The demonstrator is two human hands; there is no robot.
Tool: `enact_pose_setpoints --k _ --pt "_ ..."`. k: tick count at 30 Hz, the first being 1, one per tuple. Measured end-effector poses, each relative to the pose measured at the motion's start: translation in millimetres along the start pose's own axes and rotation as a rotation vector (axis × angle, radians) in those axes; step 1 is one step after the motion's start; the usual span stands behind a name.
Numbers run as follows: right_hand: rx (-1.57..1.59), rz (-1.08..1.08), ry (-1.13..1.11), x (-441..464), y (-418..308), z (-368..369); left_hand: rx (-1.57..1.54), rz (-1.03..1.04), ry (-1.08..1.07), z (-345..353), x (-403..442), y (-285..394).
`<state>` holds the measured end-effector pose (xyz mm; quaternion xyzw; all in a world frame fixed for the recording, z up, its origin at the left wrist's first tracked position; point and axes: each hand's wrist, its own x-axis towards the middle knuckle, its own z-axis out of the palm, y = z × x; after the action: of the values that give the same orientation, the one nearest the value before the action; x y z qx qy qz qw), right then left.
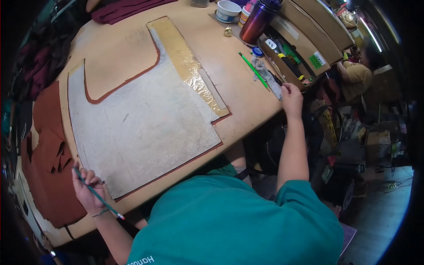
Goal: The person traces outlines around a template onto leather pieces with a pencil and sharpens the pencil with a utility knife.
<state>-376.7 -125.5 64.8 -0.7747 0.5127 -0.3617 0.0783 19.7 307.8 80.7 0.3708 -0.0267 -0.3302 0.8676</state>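
My left hand (pixel 89 190) holds a dark green pencil (pixel 98 195) with a pink eraser end, at the lower left edge of the table. My right hand (pixel 292 99) is at the table's right edge, fingers pinched at the end of a grey cloth or strip (pixel 274 87); what exactly they grip is too small to tell. A large grey-white pattern piece (pixel 141 128), partly covered with yellow tape (pixel 180 57), lies on reddish-brown material that shows along its edges. Near my right hand lies a bright green pencil (pixel 253 71).
Brown leather (pixel 48 176) lies at the left, maroon fabric (pixel 123 9) at the back. A dark tumbler (pixel 259 21), white tub (pixel 227 12), and cardboard tool box (pixel 282 66) stand at the back right. Another person (pixel 357 70) is beyond at the right.
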Motion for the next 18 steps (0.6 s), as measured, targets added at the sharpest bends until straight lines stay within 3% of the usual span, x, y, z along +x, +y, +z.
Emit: enact_pose_setpoints --k 2,5,8,14,17,18 --pt "-0.139 -0.014 -0.053 12.3 19.8 -1.1 0.08 -0.042 0.086 25.6 -6.1 -21.2" --pt "-0.214 -0.168 -0.094 24.6 38.4 14.3 0.17 -0.198 0.052 54.1 -12.5 -54.3" --pt "-0.354 -0.198 -0.077 27.0 40.6 23.0 0.332 -0.225 0.018 80.8 -19.2 -77.0" --pt "-0.156 -0.273 0.063 36.4 39.1 11.2 0.288 -0.394 -0.009 92.4 -25.7 -87.0" --pt "-0.214 -0.227 0.136 65.2 42.2 -8.8 0.318 -0.45 0.008 92.7 -29.1 -92.2" --pt "-0.244 -0.114 0.052 75.8 44.0 -13.1 0.345 -0.462 0.017 92.9 -30.7 -94.5"
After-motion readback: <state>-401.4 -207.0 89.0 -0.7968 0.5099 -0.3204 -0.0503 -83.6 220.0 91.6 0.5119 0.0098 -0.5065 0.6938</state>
